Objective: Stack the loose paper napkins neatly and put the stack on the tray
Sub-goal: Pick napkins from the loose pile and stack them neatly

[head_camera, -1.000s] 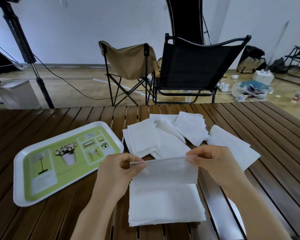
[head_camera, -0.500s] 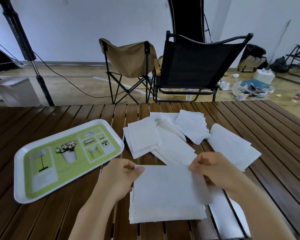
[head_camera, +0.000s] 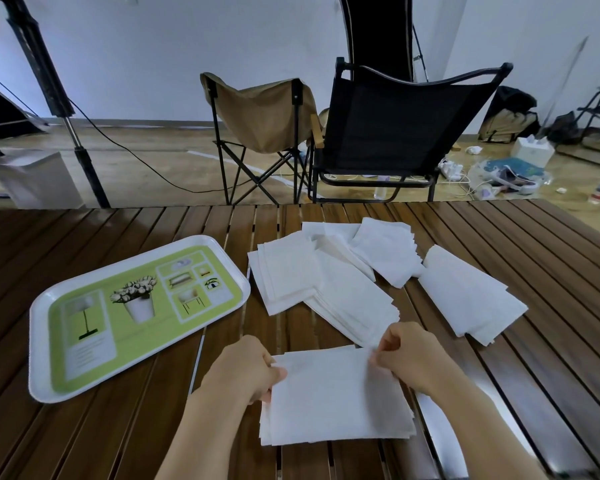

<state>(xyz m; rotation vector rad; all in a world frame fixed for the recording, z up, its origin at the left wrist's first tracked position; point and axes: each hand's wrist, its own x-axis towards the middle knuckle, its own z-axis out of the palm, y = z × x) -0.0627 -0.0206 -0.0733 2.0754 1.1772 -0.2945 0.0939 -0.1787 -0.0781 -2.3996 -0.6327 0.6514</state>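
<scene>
**Two hands squaring one napkin stack beside one tray**

Here, one stack of white paper napkins (head_camera: 336, 396) lies flat on the dark slatted wooden worktop (head_camera: 534, 341), close to the person. The left hand (head_camera: 243, 370) grips its left edge, fingers curled round the upper left corner. The right hand (head_camera: 409, 358) pinches the upper right corner of the top sheet between thumb and fingertips. The paper looks soft, faintly embossed and rectangular, with sheet edges slightly uneven along the bottom.

Farther back lie loose napkins (head_camera: 340, 282) in about four overlapping heaps, fanned at differing angles; a separate heap (head_camera: 471, 299) sits to the right. One rectangular tray (head_camera: 37, 341), white-rimmed with rounded corners and a glossy green printed face, rests at the left, apart from the stack. Two folding chairs stand beyond the worktop: one tan fabric chair (head_camera: 264, 112), one black chair (head_camera: 395, 129).
</scene>
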